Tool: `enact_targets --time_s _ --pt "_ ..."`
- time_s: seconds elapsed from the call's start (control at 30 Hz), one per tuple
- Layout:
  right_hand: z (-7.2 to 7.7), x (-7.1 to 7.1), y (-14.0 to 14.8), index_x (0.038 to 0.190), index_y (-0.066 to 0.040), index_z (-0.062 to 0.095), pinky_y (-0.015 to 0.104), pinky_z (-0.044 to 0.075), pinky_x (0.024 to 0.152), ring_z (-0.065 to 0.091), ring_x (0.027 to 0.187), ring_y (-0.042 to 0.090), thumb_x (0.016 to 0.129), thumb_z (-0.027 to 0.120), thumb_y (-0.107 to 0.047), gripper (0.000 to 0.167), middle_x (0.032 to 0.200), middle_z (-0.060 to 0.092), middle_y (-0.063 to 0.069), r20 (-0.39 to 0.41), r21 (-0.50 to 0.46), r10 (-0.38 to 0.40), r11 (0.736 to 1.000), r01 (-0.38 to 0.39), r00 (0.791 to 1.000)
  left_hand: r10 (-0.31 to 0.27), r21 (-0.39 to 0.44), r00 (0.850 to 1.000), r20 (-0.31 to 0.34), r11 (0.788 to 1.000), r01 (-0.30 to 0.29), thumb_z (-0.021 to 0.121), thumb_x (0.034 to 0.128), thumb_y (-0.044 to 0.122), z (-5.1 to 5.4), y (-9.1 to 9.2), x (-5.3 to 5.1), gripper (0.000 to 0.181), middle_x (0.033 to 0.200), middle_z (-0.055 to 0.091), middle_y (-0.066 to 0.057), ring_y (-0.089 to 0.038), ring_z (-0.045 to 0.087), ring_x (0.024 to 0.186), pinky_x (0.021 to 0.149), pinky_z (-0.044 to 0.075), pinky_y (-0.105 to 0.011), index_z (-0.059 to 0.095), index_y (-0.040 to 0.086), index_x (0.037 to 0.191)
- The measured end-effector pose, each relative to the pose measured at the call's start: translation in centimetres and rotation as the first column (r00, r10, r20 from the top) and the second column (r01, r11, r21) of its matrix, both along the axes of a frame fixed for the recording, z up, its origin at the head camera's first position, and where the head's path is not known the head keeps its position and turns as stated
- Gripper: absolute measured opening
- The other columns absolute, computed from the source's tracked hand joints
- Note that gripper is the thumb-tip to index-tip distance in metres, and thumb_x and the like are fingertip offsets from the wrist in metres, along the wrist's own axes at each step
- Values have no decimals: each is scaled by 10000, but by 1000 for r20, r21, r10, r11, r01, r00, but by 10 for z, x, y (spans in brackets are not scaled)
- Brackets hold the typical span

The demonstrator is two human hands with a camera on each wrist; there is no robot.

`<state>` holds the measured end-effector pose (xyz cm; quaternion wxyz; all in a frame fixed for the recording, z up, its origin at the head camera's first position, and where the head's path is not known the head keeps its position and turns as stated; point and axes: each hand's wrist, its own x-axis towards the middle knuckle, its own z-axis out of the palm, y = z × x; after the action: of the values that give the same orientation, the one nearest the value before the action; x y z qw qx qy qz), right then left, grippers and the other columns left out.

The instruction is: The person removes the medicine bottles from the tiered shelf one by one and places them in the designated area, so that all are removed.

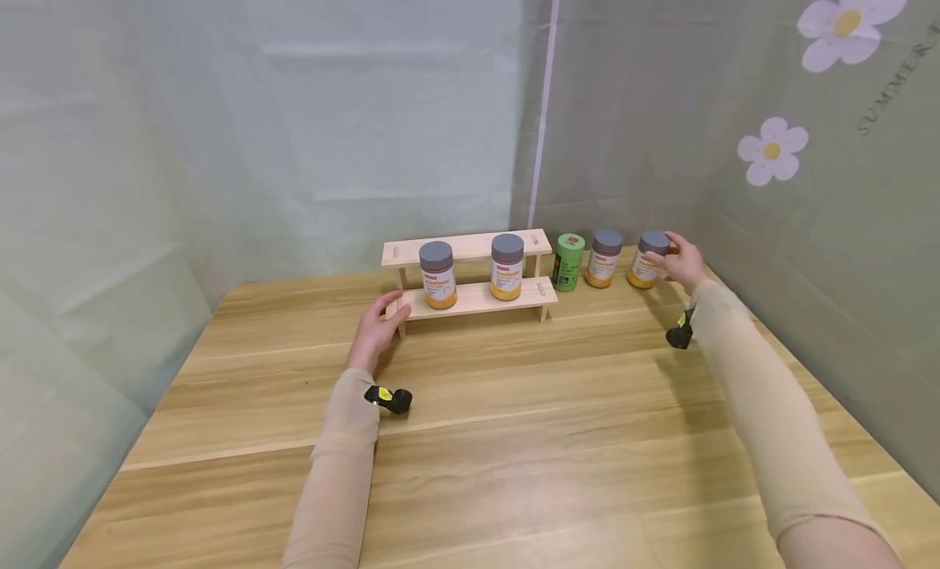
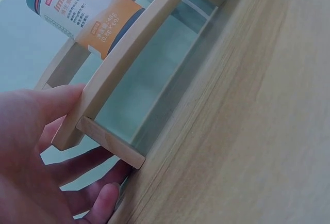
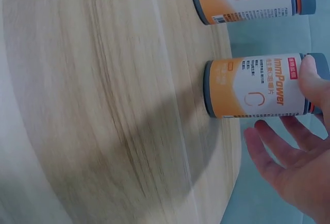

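Beige sleeves (image 1: 764,414), right hand (image 1: 685,265) apparently pinching grey-lidded, orange-white jar (image 1: 644,264), left hand (image 1: 373,334) gripping rack (image 1: 473,296)

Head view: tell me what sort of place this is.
Probably a staged tabletop work corner: creased sheeting with printed flowers stands behind and beside a wood-grain table, which bears a two-tier rack with two jars on its lower shelf.

Right hand (image 3: 301,177) is cut off in the right-wrist view; fine print (image 1: 565,268) on the green canister (image 1: 569,261) is too small to read.
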<state>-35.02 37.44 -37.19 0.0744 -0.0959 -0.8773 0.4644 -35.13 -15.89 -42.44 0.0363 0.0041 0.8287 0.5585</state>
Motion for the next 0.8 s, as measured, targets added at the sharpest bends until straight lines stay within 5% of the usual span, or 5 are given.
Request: enact_targets --time_s 0.33,0.47,0.57,0.7,0.8 --pt "2 -5 2 1534 -22 136 235 437 654 401 1244 444 996 511 -262 699 1472 312 358 21 76 51 996 -52 999 3 24 1000 5 1000 -3 564 976 324 2 1 5 527 1612 231 -120 -338 158 1500 1229 141 -511 420 173 1460" --pt "-4 -11 3 1529 -7 128 370 474 880 339 1333 460 994 509 -238 696 1489 286 360 -10 35 45 998 -44 999 4 22 1000 -1 1000 -4 568 974 322 2 1 3 531 1611 237 -119 -339 161 1500 1231 139 -507 419 171 1461" --pt "-8 -13 3 1538 -20 69 517 362 1096 265 1398 467 989 515 -225 736 1522 223 352 -44 -28 36 999 -37 998 4 22 1000 -10 1000 -3 573 972 320 2 1 2 530 1605 250 -123 -340 172 1496 1230 144 -503 424 167 1457" --pt "-7 -10 -1 1545 -101 -76 601 218 1176 119 1459 466 972 544 -275 862 1571 60 320 -112 -99 23 994 -35 993 7 29 1000 -6 1000 -7 582 966 322 2 1 2 529 1604 253 -124 -340 178 1494 1229 145 -506 432 171 1451" --pt "-3 -8 -10 1548 -145 -82 615 150 1190 59 1476 452 949 584 -311 911 1586 6 283 -177 -49 28 998 -37 984 9 31 1000 3 999 -9 589 962 320 1 0 3 533 1603 252 -127 -343 181 1490 1226 146 -511 433 173 1450"
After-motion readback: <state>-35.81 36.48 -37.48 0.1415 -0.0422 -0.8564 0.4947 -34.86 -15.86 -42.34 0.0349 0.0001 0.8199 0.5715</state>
